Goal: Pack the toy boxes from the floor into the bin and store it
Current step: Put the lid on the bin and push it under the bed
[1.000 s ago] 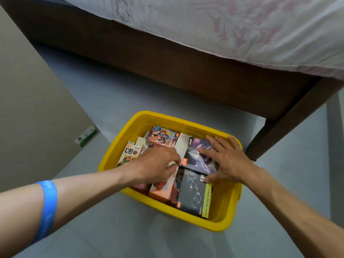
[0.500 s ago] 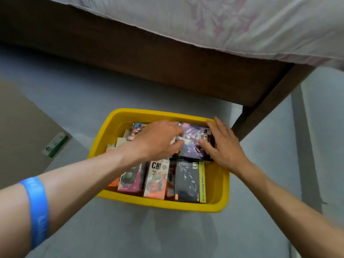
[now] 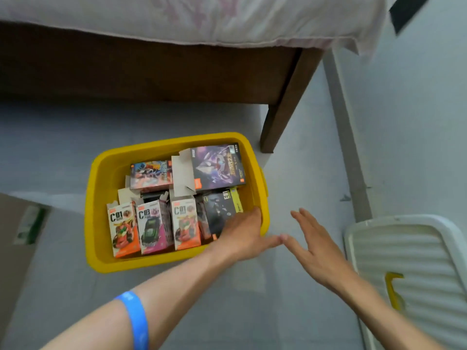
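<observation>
While the bin (image 3: 101,188) sits on the grey floor (image 3: 252,311) just in front of the bed (image 3: 151,72), both hands are down at its right end. The bin is yellow, with no cover on it, and it lies near the bed's leg (image 3: 285,107), which stands just beyond its far right corner. Toy boxes fill it. A purple box (image 3: 217,165) lies flat at the bin's far right, with a red-and-blue box (image 3: 151,174) beside it toward the bin's middle. Along the bin's near side stand a C01 box (image 3: 123,228), a pink box (image 3: 153,227), a second orange box (image 3: 185,224) and a black box (image 3: 222,210), side by side.

The left hand (image 3: 243,234) reaches across to the bin's near right corner, palm down over the rim, its fingers reaching in by the black box; whether they curl round the rim or only rest there cannot be told. A blue band (image 3: 135,319) circles that forearm. The right hand (image 3: 313,248) hovers just outside the bin's right wall, fingers straight and spread, holding nothing; its thumb tip meets the left thumb tip.

A white ribbed lid (image 3: 417,269) with a yellow clip (image 3: 393,289) lies on the floor to the right of the bin, apart from it. A brown board (image 3: 15,248) lies to the bin's left.
</observation>
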Motion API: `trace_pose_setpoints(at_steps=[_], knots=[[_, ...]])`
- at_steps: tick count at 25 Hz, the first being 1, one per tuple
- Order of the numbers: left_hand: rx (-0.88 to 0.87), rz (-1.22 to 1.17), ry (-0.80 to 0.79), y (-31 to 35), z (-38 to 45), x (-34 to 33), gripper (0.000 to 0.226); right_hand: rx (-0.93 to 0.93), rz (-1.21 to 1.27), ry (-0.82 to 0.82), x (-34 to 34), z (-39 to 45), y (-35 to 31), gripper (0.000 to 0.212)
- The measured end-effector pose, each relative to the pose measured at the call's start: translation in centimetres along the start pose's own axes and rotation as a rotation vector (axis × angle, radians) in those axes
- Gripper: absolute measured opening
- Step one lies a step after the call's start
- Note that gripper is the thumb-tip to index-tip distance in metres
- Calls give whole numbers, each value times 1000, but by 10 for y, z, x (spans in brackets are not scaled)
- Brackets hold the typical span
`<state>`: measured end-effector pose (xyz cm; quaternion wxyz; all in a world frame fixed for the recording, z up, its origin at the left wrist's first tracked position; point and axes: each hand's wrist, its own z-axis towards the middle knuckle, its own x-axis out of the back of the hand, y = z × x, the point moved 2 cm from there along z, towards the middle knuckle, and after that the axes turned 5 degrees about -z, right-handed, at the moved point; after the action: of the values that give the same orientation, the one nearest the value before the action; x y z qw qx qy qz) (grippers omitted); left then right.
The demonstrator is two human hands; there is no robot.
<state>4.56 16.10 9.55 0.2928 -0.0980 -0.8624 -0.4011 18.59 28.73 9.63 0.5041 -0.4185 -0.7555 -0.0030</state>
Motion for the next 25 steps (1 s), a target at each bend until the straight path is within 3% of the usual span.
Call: trace_pose_setpoints(at_steps=[4,8,10,13,15,19,21,23,25], knots=[[-77,338,349,-2,22,-42,62,-2,132,138,-29,24,31,86],[-255,433,360,43,38,-72,45,-30,220,513,-20,8,59,59],[-308,489,289,67,42,-87,43,-87,36,750,6,-28,88,39],[-319,600,183,91,38,-108,35,-279,-400,982,42,-87,142,47],[-298,690,193,99,41,-117,26,-389,-554,984,45,-109,166,51],[-294,700,182,110,37,-126,29,-532,-575,971,60,-106,164,42],[-296,570,49,110,29,-121,32,-520,-514,895,64,-106,155,34],[-321,395,-88,106,19,-113,33,-491,-494,796,58,-109,150,40],[-373,388,-82,98,10,-110,32,-404,-420,716,53,-112,140,49]])
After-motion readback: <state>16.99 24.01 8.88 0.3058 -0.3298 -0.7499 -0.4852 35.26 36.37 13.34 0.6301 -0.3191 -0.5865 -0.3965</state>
